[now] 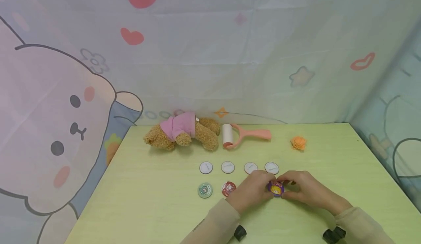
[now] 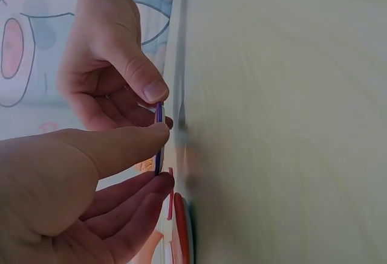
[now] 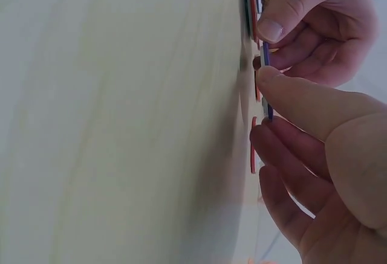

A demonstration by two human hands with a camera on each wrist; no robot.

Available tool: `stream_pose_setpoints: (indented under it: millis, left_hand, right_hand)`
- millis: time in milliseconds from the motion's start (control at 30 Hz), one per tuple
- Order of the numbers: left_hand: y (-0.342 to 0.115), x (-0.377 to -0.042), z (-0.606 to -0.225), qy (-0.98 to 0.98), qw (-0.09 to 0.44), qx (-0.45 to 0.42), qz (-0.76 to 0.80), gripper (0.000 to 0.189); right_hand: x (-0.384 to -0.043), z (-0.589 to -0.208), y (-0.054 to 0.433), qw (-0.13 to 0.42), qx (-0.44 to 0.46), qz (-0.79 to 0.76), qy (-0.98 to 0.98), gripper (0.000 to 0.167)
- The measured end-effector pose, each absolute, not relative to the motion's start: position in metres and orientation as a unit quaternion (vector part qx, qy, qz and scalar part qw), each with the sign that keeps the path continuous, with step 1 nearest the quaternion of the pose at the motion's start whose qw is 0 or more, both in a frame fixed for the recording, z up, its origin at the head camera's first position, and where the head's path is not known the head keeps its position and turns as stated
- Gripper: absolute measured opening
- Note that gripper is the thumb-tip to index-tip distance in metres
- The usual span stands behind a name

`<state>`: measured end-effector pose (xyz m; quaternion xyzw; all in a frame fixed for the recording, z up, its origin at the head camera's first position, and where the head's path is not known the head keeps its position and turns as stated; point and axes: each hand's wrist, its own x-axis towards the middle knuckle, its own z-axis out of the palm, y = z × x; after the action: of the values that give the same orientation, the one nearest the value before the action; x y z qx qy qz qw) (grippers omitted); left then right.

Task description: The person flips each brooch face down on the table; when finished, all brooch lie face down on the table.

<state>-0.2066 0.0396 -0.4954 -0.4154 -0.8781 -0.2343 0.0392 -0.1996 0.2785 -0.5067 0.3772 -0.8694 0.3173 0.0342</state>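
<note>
A round purple pin badge (image 1: 276,189) with a yellow figure on its face is held between both hands. My left hand (image 1: 251,191) pinches its left side between thumb and fingers. On the other side, my right hand (image 1: 304,190) pinches the rim the same way. Both wrist views show the badge (image 2: 159,162) (image 3: 266,52) edge-on, a little above the tabletop. Left of the hands lie a green badge (image 1: 205,190) and a red badge (image 1: 228,188), face up; the left hand partly covers the red one. Behind them several badges (image 1: 228,167) lie with their white pin sides up.
At the back of the pale yellow-green table (image 1: 138,200) lie a brown plush toy (image 1: 182,130) in a pink top and a pink-handled lint roller (image 1: 253,133). An orange flower-shaped thing (image 1: 298,143) sits at the back right. A printed cloth (image 1: 204,53) hangs behind.
</note>
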Motion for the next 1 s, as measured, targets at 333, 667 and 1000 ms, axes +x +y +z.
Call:
stream_pose_setpoints:
  millis: [333,667,1000]
  left_hand:
    - [0.0372,-0.2070,-0.4911,-0.877,0.028,-0.401,-0.262,0.028]
    - [0.0355,-0.2046,-0.4887,-0.883,0.021,-0.392,-0.255,0.026]
    - [0.0343,-0.2065,-0.4921,-0.878,0.016,-0.390,-0.278,0.021]
  right_hand:
    - [-0.2001,-0.5056,0.2769,0.029,0.374,0.342,-0.862,0.030]
    - [-0.1971,-0.5047,0.2745,0.039,0.387,0.346,-0.854,0.026]
    - [-0.1974,-0.5066,0.2760,0.041,0.386,0.340,-0.856,0.024]
